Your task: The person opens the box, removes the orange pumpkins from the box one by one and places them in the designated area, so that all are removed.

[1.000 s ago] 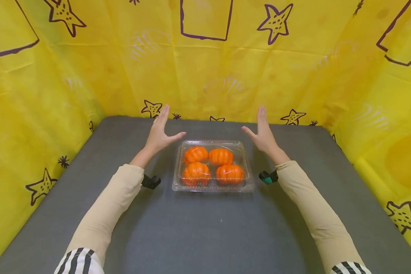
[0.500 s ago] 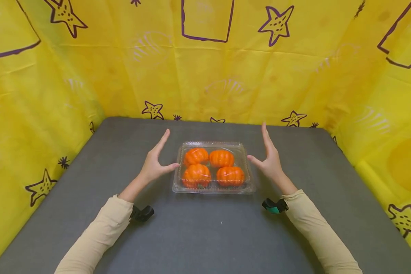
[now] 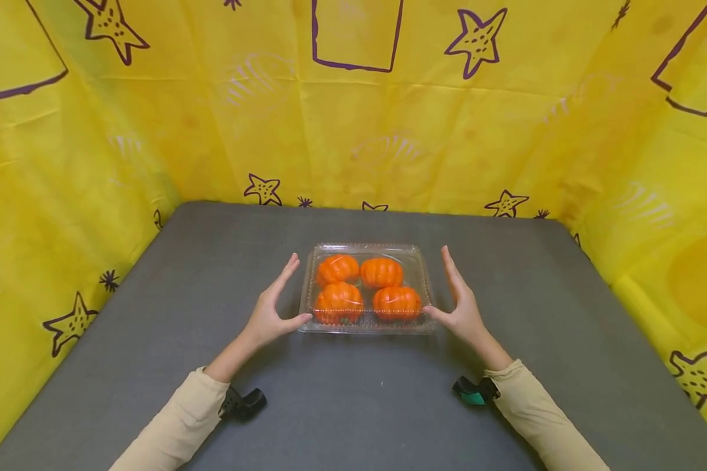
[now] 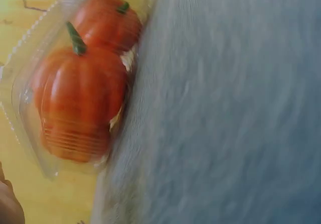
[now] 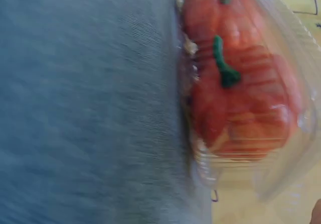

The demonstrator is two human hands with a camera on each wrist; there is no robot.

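Yellow cloth (image 3: 353,118) with stars drawn on it fills the top and both sides of the head view. Below it, a gray table (image 3: 353,405) spreads down to the bottom. Two tan sleeves (image 3: 173,422) come up from the lower left and lower right. One clear plastic box (image 3: 370,328) sits on the table, in the middle of the frame. The left hand (image 3: 268,316) is beside its left side, and the right hand (image 3: 464,315) is beside its right side. Both hands are spread wide, fingers straight and thumbs out. Each thumb tip is at a bottom corner of the box; I cannot tell if they touch. Four orange pumpkins (image 3: 338,301) sit inside, in two rows.
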